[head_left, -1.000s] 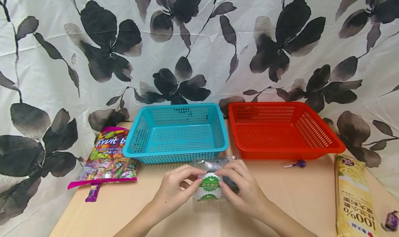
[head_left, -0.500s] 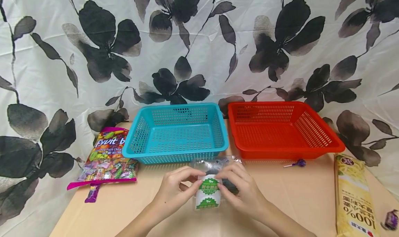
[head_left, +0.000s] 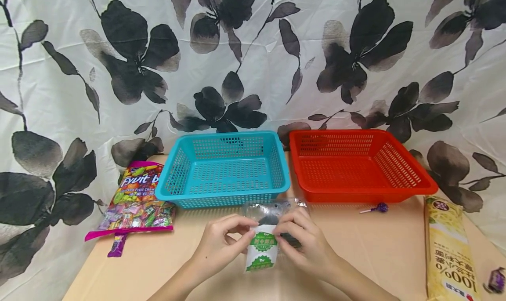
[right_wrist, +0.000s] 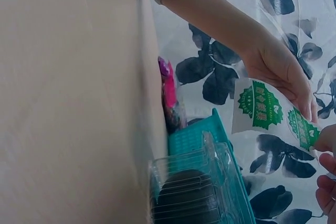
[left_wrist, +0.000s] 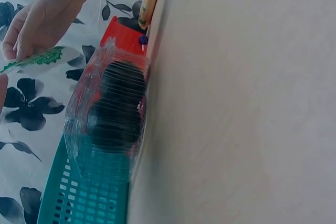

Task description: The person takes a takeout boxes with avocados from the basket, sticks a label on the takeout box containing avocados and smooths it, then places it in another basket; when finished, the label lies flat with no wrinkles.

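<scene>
Both hands meet over a strip of white stickers with green prints [head_left: 261,248], which hangs down toward me from the fingertips. My left hand [head_left: 225,239] pinches its left edge between thumb and forefinger. On the other side, my right hand [head_left: 306,237] pinches the strip near its top right corner; those fingers also show in the right wrist view. Just behind the hands lies a clear plastic clamshell box [left_wrist: 107,114] with dark rounded items [left_wrist: 119,98] inside. The hands partly hide the box in the head view.
A blue basket [head_left: 221,201] and a red basket [head_left: 363,196] stand at the back. Left is a fruit chews bag [head_left: 136,200] with a purple-wrapped candy [head_left: 117,244]. Right are a lollipop [head_left: 381,208], a yellow pasta bag [head_left: 450,248] and a dark purple wrapped piece [head_left: 496,280].
The sticker strip has slid down toward me, with more of it below the fingers, and now slants slightly left. The right fingers have shifted a little. The box stays put.
</scene>
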### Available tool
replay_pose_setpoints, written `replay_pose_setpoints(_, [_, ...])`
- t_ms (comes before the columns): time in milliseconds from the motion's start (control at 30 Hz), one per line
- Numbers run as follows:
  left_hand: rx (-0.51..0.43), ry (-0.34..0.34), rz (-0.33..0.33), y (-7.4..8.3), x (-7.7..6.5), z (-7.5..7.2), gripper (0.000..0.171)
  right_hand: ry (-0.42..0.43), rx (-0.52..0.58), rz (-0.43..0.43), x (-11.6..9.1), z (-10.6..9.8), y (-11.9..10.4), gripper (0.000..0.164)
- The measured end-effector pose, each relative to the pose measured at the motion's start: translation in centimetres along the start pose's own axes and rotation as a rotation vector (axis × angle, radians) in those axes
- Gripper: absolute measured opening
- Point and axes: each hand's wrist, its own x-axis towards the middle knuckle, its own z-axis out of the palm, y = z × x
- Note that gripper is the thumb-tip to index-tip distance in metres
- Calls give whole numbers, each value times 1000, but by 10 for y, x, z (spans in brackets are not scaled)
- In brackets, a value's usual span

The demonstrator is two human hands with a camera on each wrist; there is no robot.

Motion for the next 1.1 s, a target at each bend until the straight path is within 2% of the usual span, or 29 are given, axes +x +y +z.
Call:
replay_pose_setpoints(233, [-29, -7, -28, -1, -1, -3, 14, 10, 20, -9, 0, -1, -1, 5])
replay_pose_setpoints(533, [-24, 47, -79, -10, 0, -12, 14, 1, 85, 74, -6, -4, 1, 8])
replay_pose_setpoints(600, [-9, 66, -94, -12, -1, -16, 13, 1, 92, 78, -6, -5, 2, 9])
replay_pose_setpoints(700, [66, 106, -71, -15, 0, -23, 14, -2, 93, 84, -5, -7, 5, 10])
replay_pose_setpoints(800, [135, 148, -77, -17, 2, -31, 15, -9, 92, 105, -5, -9, 8, 11])
replay_pose_setpoints(833, [164, 160, -88, -17, 3, -33, 15, -11, 94, 114, -6, -10, 8, 12])
replay_pose_setpoints(967, [244, 168, -214, -20, 4, -42, 13, -24, 114, 184, 0, -13, 4, 21])
replay_pose_setpoints(1100, [306, 140, -303, -53, -3, -50, 13, -42, 131, 298, 1, -16, 3, 28])
